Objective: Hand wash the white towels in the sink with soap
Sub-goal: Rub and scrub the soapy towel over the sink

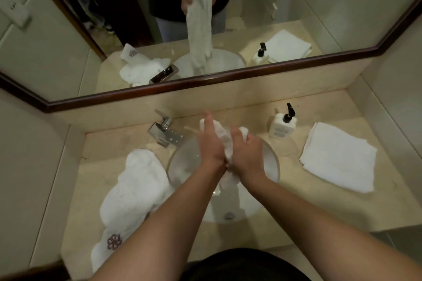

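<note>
A wet white towel (222,138) is held up between both my hands above the round white sink (272,167); its lower end hangs into the basin. My left hand (211,143) presses on the towel's left side, with the index finger stretched upward. My right hand (247,151) grips the towel's right side with curled fingers. A white soap bottle (282,126) with a black pump stands on the counter to the right of the sink.
A crumpled white towel (134,189) with a purple flower emblem lies left of the sink. A folded white towel (340,157) lies at the right. A chrome faucet (165,131) stands behind the sink on the left. The mirror (319,7) above shows the towel hanging long.
</note>
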`<action>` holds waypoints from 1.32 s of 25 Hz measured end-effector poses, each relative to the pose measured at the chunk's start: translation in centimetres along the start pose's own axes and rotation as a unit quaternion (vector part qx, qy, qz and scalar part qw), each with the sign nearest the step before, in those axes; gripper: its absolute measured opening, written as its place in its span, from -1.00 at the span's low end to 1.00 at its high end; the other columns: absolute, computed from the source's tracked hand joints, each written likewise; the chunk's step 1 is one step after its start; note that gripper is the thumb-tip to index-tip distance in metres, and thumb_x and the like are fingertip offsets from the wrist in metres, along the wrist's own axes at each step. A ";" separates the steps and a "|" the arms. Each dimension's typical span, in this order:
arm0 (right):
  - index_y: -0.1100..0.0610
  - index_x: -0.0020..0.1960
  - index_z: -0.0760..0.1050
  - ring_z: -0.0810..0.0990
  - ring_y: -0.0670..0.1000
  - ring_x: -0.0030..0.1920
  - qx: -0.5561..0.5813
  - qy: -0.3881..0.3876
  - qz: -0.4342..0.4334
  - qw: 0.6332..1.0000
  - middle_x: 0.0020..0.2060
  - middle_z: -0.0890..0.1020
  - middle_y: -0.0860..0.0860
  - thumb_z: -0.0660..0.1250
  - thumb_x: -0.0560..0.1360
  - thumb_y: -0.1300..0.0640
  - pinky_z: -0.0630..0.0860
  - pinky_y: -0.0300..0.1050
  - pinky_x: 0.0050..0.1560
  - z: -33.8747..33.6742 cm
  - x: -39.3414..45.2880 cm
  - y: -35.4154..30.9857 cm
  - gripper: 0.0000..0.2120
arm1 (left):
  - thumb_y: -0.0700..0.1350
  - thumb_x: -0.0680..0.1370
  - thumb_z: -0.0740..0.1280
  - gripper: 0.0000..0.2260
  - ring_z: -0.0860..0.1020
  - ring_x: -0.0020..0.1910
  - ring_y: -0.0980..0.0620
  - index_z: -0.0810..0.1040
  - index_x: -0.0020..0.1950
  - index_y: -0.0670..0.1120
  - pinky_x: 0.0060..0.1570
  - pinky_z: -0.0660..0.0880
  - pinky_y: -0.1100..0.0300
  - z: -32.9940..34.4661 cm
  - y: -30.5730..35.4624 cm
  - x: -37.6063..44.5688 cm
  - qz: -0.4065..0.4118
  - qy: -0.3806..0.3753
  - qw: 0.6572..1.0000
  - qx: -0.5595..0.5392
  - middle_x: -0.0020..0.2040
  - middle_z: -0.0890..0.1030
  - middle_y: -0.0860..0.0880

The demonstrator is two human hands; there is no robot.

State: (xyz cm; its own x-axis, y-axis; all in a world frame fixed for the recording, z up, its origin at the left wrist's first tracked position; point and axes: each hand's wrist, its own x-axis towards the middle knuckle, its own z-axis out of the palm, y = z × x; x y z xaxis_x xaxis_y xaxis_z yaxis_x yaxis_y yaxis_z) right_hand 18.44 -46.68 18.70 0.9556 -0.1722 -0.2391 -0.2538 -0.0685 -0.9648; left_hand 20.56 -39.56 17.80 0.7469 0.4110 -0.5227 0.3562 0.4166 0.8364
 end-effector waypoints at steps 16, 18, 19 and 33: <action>0.05 -0.38 0.38 0.47 -0.07 -0.44 0.056 0.047 0.081 0.994 -0.50 0.48 -0.08 0.25 0.60 -0.08 0.43 -0.09 -0.32 0.1 3.6 -0.6 -0.59 | 0.10 0.68 0.15 -0.58 0.43 -0.43 0.14 0.34 -0.34 -0.03 -0.29 0.38 0.16 1.9 -0.3 -1.1 0.133 0.022 0.989 0.054 -0.50 0.45 0.12; 0.06 -0.42 0.38 0.43 -0.11 -0.50 0.020 -0.008 0.052 0.998 -0.55 0.45 -0.10 0.24 0.62 -0.02 0.39 -0.16 -0.40 0.3 2.0 -0.1 -0.56 | 0.19 0.67 0.12 -0.60 0.49 -0.26 0.08 0.44 -0.21 -0.04 -0.17 0.42 0.14 1.7 0.6 -0.2 0.065 0.032 0.996 0.051 -0.34 0.51 0.08; 0.06 -0.43 0.39 0.41 -0.13 -0.54 0.000 -0.038 0.036 0.999 -0.56 0.45 -0.10 0.24 0.62 0.00 0.37 -0.20 -0.45 0.2 1.3 0.2 -0.55 | 0.23 0.66 0.09 -0.59 0.50 -0.19 0.04 0.47 -0.17 -0.02 -0.12 0.44 0.15 1.5 0.6 0.4 0.036 0.028 0.998 0.051 -0.27 0.53 0.04; 0.08 -0.38 0.45 0.54 -0.05 -0.43 -0.005 0.035 0.079 0.996 -0.47 0.56 -0.02 0.21 0.62 -0.05 0.48 -0.09 -0.33 2.2 4.0 0.3 -0.57 | 0.39 0.54 0.11 -0.26 0.59 -0.22 -0.08 0.54 -0.21 -0.32 -0.05 0.57 -0.09 0.6 -1.1 1.5 0.015 -0.016 0.992 0.124 -0.22 0.65 -0.23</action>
State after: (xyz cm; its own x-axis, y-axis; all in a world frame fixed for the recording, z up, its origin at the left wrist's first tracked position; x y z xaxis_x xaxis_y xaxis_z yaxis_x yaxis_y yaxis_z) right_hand 22.51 -45.27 17.22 0.8912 -0.2501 -0.3784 -0.4013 -0.0459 -0.9148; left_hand 21.61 -39.89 16.25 0.7750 0.3925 -0.4953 0.4585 0.1902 0.8681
